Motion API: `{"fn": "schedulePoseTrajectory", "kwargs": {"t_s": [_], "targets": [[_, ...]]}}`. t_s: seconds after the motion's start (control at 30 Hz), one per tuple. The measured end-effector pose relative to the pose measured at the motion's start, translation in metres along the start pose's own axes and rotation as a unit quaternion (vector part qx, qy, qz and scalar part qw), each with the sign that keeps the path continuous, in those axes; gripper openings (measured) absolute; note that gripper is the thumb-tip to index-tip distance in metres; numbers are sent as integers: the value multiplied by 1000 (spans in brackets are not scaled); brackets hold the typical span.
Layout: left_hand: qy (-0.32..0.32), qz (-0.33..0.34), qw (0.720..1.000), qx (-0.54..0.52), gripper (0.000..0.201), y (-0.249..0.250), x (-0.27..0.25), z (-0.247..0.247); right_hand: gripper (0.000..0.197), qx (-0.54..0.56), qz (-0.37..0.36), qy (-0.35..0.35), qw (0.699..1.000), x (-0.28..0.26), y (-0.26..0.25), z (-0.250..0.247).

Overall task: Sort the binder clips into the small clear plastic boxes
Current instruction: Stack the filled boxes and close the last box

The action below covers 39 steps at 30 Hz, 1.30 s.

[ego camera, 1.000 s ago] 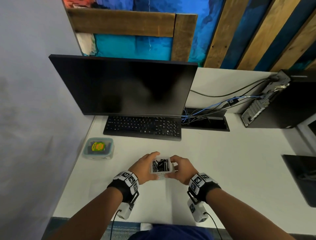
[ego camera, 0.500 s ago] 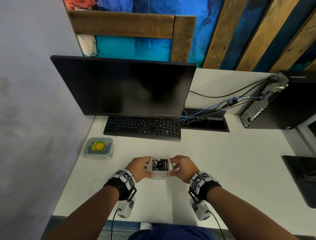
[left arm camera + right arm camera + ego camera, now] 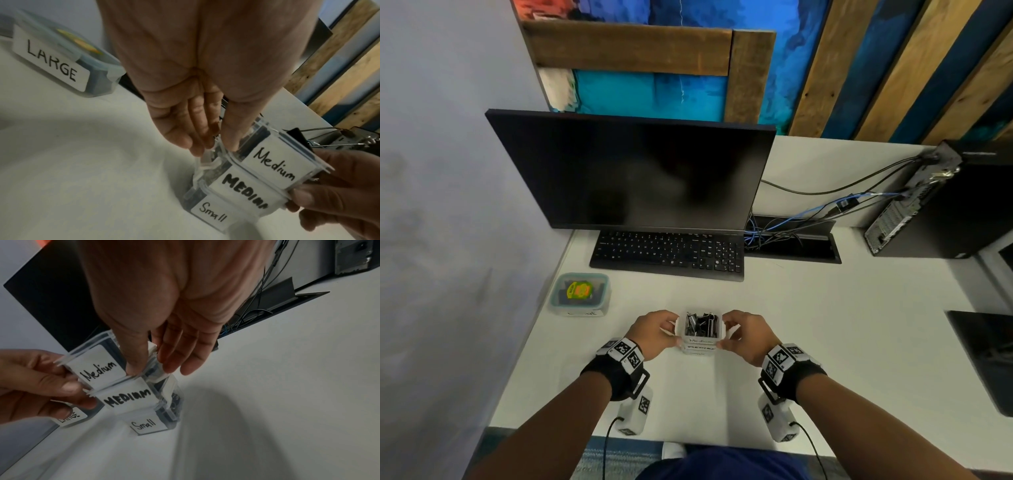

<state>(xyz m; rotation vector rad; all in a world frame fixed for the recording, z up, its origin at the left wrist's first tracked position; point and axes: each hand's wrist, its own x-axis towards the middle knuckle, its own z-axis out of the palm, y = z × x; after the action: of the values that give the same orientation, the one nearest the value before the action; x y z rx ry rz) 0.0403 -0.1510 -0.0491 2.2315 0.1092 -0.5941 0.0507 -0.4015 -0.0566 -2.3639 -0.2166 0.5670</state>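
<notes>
Three small clear plastic boxes stacked near the front edge of the white worktop (image 3: 825,342); top box labelled "Medium" (image 3: 275,165), open and holding black binder clips (image 3: 701,324), seated on a second box labelled "MEDIUM" (image 3: 244,190), with a box labelled "Small" (image 3: 211,212) lowest. Left hand (image 3: 654,334) pinching the top box's left side, thumb on the near corner, fingers (image 3: 185,129) pressed together down the side wall; right hand (image 3: 748,334) pinching its right side likewise, thumb at the labelled face, fingers (image 3: 180,350) loosely spread along the side. Larger lidded clear box labelled "LARGE" (image 3: 51,53) well apart to the left, near the black keyboard (image 3: 667,255).

Likely risks, as a judgement: uneven lift tipping the open box and spilling clips; smooth plastic slipping in so light a pinch; lower boxes clinging and dragging upward, then toppling; wire clip handles jutting above the rim and snagging a finger.
</notes>
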Motion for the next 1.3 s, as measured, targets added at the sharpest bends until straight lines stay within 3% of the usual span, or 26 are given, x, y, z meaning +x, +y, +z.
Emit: {"fn": "schedulePoseTrajectory", "kwargs": {"t_s": [0.17,0.27,0.37,0.5,0.57,0.73,0.83,1.07,1.2,1.3], "targets": [[90,-40,989,110,34,-23,-7,-15,80,9,-15,-7,1000,-2,-1,5],[97,-121,947,280,43,-48,-18,-34,96,43,-33,-13,998,-2,-2,8],[85,-221,916,325,66,-79,-32,-50,99,63,-49,5,997,3,-4,15],[-21,-295,920,257,114,-120,-43,-54,88,64,-57,20,996,8,-3,22],[-33,-289,920,263,120,-129,-45,-51,84,66,-60,22,996,9,-3,22],[30,-212,926,312,82,-126,-45,-43,82,70,-60,19,996,9,-1,22],[33,-189,929,316,75,-119,-41,-38,91,97,-59,13,993,6,-5,22],[32,-161,936,313,74,-97,-33,-28,65,100,-66,25,992,-1,-15,14],[73,-116,973,188,76,-74,-30,-24,64,95,-66,15,993,-1,-17,12],[115,-28,990,83,75,-48,-26,-25,65,89,-65,6,994,-1,-16,11]]}}
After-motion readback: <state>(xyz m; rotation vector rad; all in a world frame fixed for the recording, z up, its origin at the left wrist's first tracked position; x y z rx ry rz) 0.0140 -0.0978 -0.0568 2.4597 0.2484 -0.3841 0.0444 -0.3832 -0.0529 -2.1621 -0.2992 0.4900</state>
